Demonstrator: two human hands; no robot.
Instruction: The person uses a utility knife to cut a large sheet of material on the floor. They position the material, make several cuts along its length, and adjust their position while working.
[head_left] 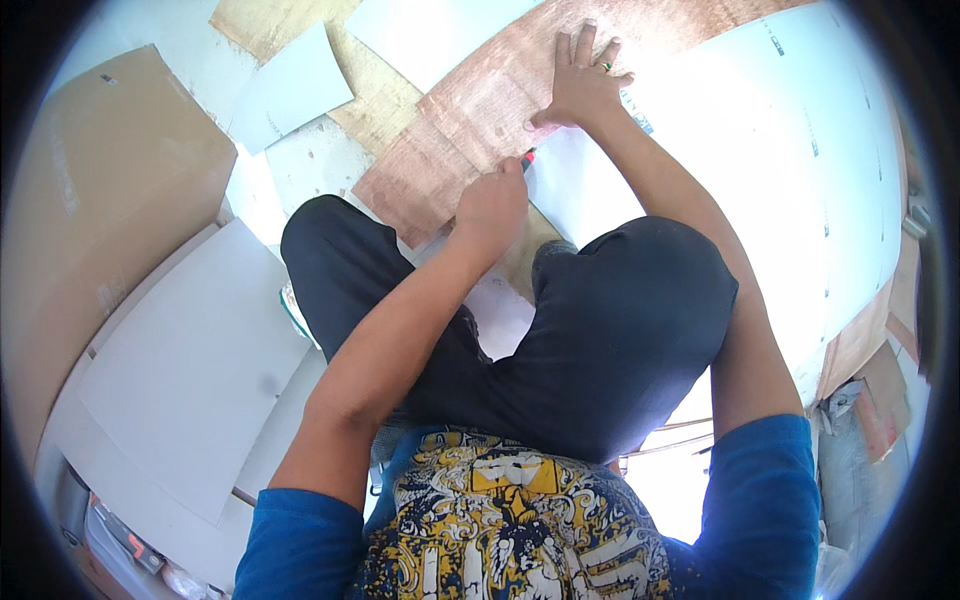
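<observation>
My left hand point(492, 208) is closed around a slim red-and-black tool point(528, 160). Only its end shows past my fingers, so whether it is a knife or a marker I cannot tell. The tool is at the edge where a large white sheet point(760, 190) meets a strip of reddish-brown plywood point(440, 160). Farther along this edge my right hand point(583, 88) lies open, fingers spread, pressing down on the plywood beside the sheet. A ring is on one of its fingers. My bent legs in dark trousers hide part of the sheet and board.
A big cardboard box point(120, 170) stands at the left. White panels point(190, 350) lean or lie below it. A smaller white piece point(295, 85) and another white sheet point(430, 35) lie at the far side. Scraps and wood pieces point(870, 410) are at the right edge.
</observation>
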